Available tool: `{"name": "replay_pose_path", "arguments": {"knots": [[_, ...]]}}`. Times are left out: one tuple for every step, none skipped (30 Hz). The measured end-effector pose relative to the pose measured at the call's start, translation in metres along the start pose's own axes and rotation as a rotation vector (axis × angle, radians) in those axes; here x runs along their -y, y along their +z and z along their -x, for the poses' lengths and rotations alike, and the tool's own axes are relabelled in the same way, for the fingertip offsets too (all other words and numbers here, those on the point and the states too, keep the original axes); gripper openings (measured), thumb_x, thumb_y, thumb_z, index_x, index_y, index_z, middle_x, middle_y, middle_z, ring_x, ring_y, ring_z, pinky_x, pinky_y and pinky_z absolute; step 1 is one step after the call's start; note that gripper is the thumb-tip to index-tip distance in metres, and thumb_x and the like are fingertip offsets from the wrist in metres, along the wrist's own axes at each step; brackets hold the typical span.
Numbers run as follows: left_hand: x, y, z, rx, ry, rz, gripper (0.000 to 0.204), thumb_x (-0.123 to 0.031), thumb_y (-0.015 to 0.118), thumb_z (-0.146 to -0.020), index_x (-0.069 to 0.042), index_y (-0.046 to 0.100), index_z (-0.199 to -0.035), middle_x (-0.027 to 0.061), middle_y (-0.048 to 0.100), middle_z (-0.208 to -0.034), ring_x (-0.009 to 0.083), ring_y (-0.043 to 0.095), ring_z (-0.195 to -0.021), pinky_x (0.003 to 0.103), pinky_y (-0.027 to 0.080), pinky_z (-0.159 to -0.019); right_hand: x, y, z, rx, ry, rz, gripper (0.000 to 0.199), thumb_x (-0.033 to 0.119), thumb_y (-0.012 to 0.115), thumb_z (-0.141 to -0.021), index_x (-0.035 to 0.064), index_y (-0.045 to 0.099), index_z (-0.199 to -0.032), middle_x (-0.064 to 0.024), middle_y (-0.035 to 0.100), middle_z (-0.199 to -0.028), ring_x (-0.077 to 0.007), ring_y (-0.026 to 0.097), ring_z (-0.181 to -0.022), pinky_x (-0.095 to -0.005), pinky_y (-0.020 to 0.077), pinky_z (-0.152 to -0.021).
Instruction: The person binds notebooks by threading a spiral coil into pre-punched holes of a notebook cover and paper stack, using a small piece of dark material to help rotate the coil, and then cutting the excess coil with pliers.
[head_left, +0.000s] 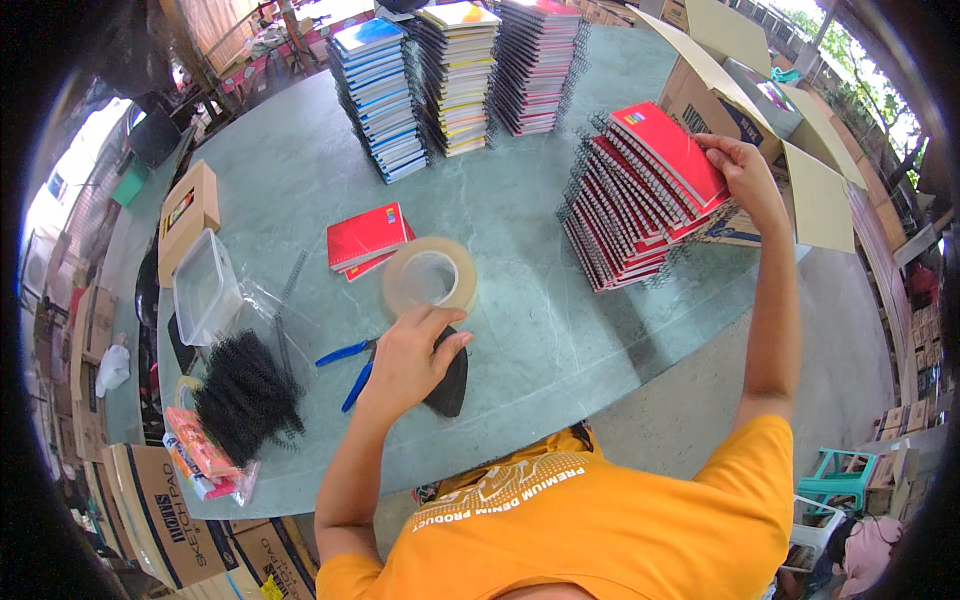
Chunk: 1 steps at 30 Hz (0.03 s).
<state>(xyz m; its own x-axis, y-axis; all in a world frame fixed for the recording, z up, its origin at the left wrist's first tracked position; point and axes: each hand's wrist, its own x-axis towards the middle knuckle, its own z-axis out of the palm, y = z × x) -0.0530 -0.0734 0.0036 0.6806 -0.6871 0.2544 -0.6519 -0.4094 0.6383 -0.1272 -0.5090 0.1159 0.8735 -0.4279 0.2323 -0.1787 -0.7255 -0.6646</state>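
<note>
Fingers of the left hand (408, 352) are curled loosely over the near rim of a roll of clear packing tape (430, 277), which lies flat on the green table (300, 180); they touch it, but I cannot tell if they really grip it. At 6 o'clock from the roll, partly under this hand, is a black tape dispenser (450, 380), and at 8 o'clock lie blue-handled pliers (345, 362).

Far away at 2 o'clock, the right hand (745, 175) is stretched out with its fingers closed on the edge of the top red spiral notebook (672, 150), which lies on a leaning stack of red notebooks (630, 215). Just behind this stack stands an open cardboard box (760, 110), flaps up, with something colourful inside.

By my judgement the work is in the middle: three tall stacks of notebooks (455, 75) at 12 o'clock are untouched, and the box is not yet sealed. A few red notebooks (368, 238) lie alone at 10 o'clock from the roll, and a heap of black spiral wires (245, 395) waits at 8 o'clock.
</note>
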Motion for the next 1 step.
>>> {"name": "replay_pose_path", "arguments": {"knots": [[0.003, 0.0011, 0.0003, 0.012, -0.022, 0.004, 0.024, -0.021, 0.066, -0.081, -0.005, 0.063, -0.098, 0.0116, 0.062, -0.094, 0.0302, 0.06, -0.088, 0.037, 0.047, -0.075, 0.0003, 0.0004, 0.0016, -0.01, -0.044, -0.001, 0.032, 0.021, 0.055, -0.092, 0.0021, 0.06, -0.117, -0.0069, 0.066, -0.097, -0.0113, 0.058, -0.093, -0.0258, 0.043, -0.09]]}}
